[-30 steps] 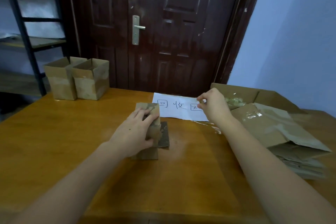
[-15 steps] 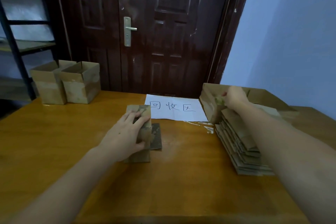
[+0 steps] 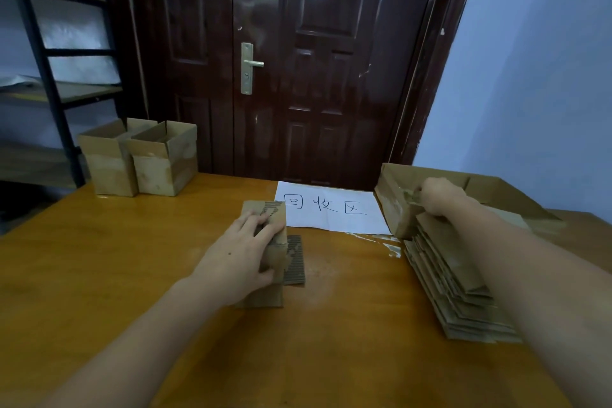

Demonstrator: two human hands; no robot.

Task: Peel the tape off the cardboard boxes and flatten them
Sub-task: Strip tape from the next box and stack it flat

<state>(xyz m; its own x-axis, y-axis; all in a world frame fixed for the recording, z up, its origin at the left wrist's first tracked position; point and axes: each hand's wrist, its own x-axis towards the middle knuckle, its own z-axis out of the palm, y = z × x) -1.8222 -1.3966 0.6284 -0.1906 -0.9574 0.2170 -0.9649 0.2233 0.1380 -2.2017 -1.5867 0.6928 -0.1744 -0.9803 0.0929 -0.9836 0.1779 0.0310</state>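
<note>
A small cardboard box point(image 3: 263, 296) stands in the middle of the wooden table point(image 3: 99, 275), its top torn. My left hand point(image 3: 240, 258) grips it from the left, fingers across the top and thumb on the near side. My right hand point(image 3: 440, 199) is over the rim of a large open cardboard box point(image 3: 390, 185) at the right. Its curled fingers pinch a crumpled bit of tape point(image 3: 410, 197). A stack of flattened boxes point(image 3: 460, 301) lies in front of that large box, under my right forearm.
Two open boxes point(image 3: 109, 159) point(image 3: 162, 162) stand at the table's back left. A white sheet with handwritten characters point(image 3: 331, 209) lies at the back middle. A corrugated scrap point(image 3: 295, 258) lies right of the small box. Tape shreds point(image 3: 381, 238) lie near the stack. Beyond the table are a dark door point(image 3: 298, 60) and a shelf point(image 3: 49, 76).
My right hand has carried the tape from over the white sheet to the large box on the right. The left hand has stayed on the small box.
</note>
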